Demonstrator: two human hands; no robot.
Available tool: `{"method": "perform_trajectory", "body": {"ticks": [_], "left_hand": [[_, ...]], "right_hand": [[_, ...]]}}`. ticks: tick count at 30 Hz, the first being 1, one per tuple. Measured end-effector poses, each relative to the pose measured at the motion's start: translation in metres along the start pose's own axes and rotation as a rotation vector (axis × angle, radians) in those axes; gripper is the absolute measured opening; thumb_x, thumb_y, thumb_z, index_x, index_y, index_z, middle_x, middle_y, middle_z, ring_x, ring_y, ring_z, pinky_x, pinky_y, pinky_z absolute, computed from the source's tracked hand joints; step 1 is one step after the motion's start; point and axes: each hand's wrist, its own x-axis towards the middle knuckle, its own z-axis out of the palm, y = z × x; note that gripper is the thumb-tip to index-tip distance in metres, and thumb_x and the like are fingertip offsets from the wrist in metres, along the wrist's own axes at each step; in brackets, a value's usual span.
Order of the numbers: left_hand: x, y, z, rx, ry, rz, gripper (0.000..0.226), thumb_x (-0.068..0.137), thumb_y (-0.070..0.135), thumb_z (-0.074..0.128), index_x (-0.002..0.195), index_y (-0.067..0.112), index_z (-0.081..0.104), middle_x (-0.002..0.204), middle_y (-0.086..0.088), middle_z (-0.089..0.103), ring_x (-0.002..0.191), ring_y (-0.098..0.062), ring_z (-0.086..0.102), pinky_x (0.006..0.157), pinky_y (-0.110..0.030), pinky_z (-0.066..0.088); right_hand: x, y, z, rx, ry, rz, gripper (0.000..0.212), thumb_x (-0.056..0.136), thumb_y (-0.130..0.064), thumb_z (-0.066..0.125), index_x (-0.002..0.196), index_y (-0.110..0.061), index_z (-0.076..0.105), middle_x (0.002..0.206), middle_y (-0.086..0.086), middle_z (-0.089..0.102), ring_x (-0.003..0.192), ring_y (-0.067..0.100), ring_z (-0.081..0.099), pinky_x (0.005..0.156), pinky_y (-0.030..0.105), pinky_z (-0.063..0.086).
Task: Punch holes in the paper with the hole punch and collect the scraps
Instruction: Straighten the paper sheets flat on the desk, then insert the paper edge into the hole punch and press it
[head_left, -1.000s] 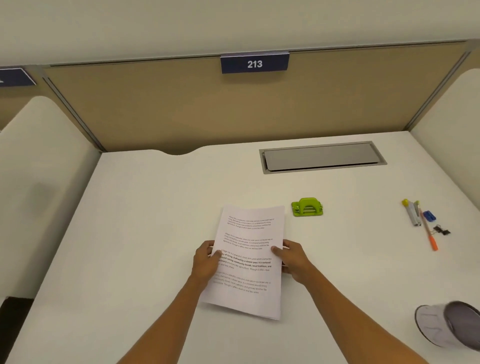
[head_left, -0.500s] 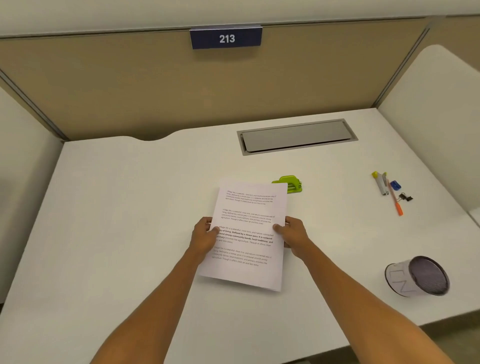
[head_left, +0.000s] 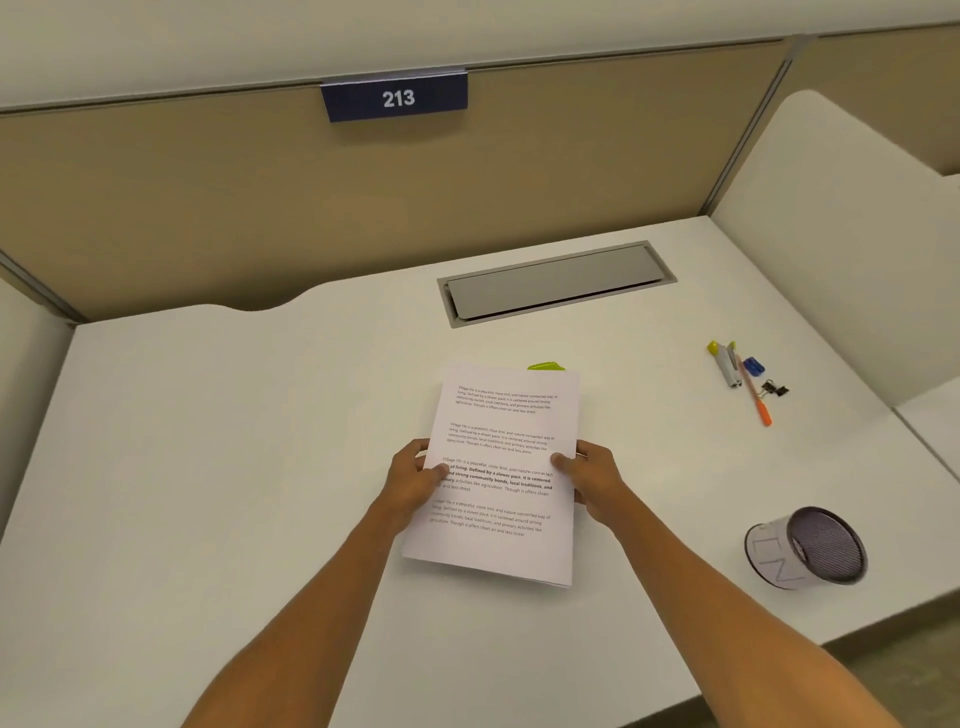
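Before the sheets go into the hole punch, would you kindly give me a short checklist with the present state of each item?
1. Both hands grip the paper stack: ok, left hand and right hand hold opposite edges.
2. Sheet edges aligned: cannot tell; a lower sheet peeks out at the near corner.
3. Green hole punch within reach: ok, just beyond the stack's far edge.
4. Punch slot facing the paper: cannot tell, mostly hidden.
5. Mesh cup ready for scraps: not ok, lying on its side.
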Motion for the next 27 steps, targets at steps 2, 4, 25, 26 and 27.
{"method": "perform_trajectory", "body": {"ticks": [2,4,25,26,27], "left_hand": [[0.004,0.007,0.009,0.008,-0.005,0.008,0.035,0.092,0.000,0.062,0.124,0.013,0.057,0.111,-0.013,0.070,0.100,-0.030,0.069,0.089,-0.040,0.055],[0.009,0.014,0.020,0.023,-0.018,0.018,0.037,0.092,-0.001,0.061,0.126,0.012,0.057,0.114,-0.015,0.069,0.103,-0.032,0.068,0.092,-0.043,0.055],[0.076,0.086,0.107,0.435,-0.334,0.048,0.039,0.084,0.002,0.067,0.121,0.013,0.059,0.104,-0.010,0.066,0.092,-0.025,0.067,0.086,-0.040,0.057],[0.079,0.089,0.109,0.482,-0.320,0.083,0.037,0.082,0.005,0.070,0.116,0.014,0.062,0.097,-0.008,0.065,0.087,-0.022,0.065,0.082,-0.037,0.056],[0.081,0.093,0.111,0.533,-0.277,0.135,0.033,0.078,0.010,0.072,0.110,0.017,0.065,0.092,-0.005,0.065,0.083,-0.021,0.063,0.078,-0.034,0.054]], "right_hand": [[0.001,-0.001,-0.009,0.036,-0.009,0.015,0.018,0.092,-0.004,0.061,0.108,-0.011,0.069,0.109,0.010,0.073,0.097,0.030,0.071,0.084,0.045,0.059],[0.004,-0.002,-0.020,0.053,-0.014,0.020,0.018,0.092,-0.002,0.062,0.105,-0.011,0.069,0.108,0.009,0.074,0.094,0.028,0.071,0.083,0.043,0.059],[0.007,0.019,-0.104,0.357,0.046,0.131,0.017,0.089,-0.001,0.066,0.106,-0.005,0.070,0.101,0.008,0.078,0.089,0.028,0.075,0.069,0.038,0.062],[0.005,0.024,-0.104,0.394,0.069,0.143,0.017,0.089,0.000,0.067,0.105,-0.004,0.070,0.101,0.008,0.078,0.090,0.027,0.075,0.071,0.038,0.062],[0.003,0.028,-0.101,0.434,0.090,0.155,0.016,0.089,0.001,0.067,0.104,-0.004,0.070,0.100,0.008,0.078,0.091,0.027,0.075,0.071,0.038,0.062]]}}
